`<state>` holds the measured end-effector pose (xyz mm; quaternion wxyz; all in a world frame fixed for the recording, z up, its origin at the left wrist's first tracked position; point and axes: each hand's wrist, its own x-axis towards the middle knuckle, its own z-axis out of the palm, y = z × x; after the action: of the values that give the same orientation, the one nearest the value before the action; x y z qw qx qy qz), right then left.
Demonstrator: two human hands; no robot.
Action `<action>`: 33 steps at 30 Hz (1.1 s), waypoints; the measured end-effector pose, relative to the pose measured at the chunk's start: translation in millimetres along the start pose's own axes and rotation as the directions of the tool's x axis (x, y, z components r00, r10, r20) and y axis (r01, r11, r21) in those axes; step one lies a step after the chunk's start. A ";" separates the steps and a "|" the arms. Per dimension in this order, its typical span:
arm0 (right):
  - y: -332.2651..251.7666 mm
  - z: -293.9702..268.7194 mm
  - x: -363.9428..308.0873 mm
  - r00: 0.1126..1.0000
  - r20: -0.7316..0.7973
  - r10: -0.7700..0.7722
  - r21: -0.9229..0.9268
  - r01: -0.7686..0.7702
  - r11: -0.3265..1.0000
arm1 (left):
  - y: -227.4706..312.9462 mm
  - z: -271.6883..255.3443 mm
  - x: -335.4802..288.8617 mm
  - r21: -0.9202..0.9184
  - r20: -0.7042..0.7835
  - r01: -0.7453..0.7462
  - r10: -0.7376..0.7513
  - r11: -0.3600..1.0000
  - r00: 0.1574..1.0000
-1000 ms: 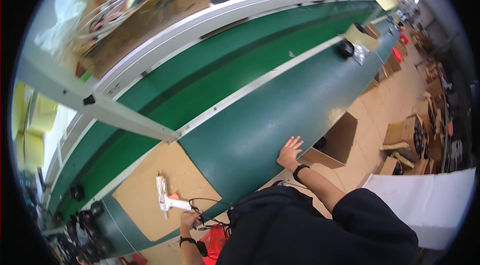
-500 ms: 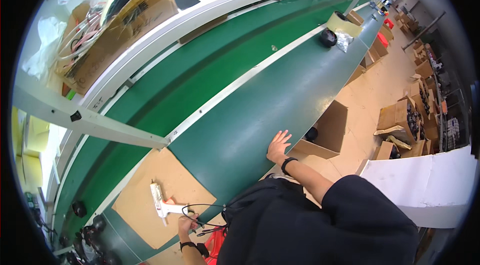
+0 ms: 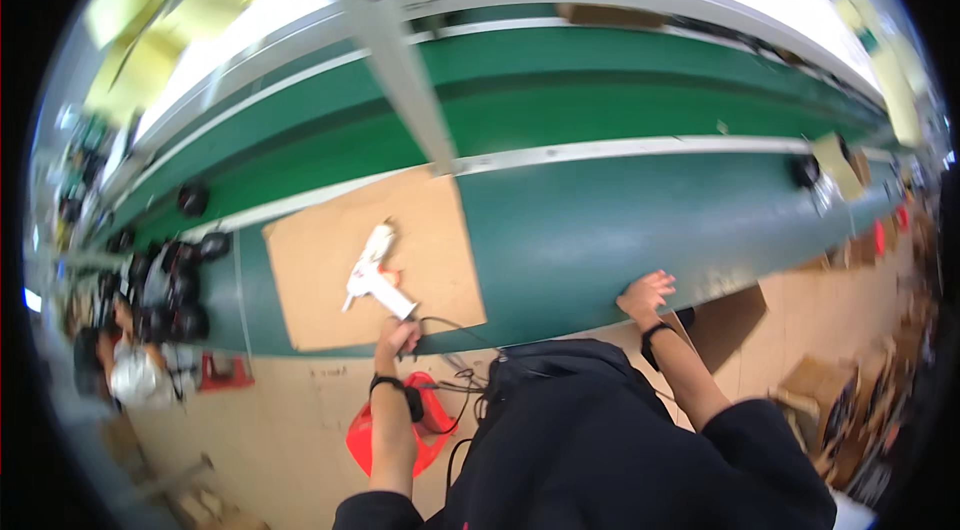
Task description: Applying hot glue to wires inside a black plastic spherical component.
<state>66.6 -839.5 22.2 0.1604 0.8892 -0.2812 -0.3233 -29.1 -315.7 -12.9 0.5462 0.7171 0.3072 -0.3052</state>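
Observation:
A white glue gun (image 3: 372,268) lies on a sheet of brown cardboard (image 3: 300,280) on the green work surface. My left hand (image 3: 398,337) is at the cardboard's near edge, just below the end of the gun's handle. Its fingers are curled together by a black cable (image 3: 450,324); what they hold, if anything, is hidden. Farther right, my right hand (image 3: 646,294) rests on the near edge of the green work surface (image 3: 580,240), fingers spread and nothing in it.
A red stool (image 3: 360,435) stands below my left forearm. Several dark round parts (image 3: 185,285) lie at the left, near another person's arm (image 3: 123,318). A white post (image 3: 395,60) rises behind the cardboard. At the far right are a yellow roll (image 3: 838,165) and a black round part (image 3: 804,170).
The view has swung left, bringing the dark parts and the other person into clearer sight. The glue gun still lies on the cardboard. Both hands remain near the front edge.

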 end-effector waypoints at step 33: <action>6.1 -0.9 -2.8 0.992 0.106 -0.065 -0.027 0.068 0.997 | 13.3 15.0 -19.4 0.000 -0.040 0.060 -0.060 0.998 0.997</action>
<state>63.0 -842.6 27.1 0.1482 0.8773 -0.2544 -0.3790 -32.4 -335.2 6.8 0.5301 0.7139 0.3393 -0.3070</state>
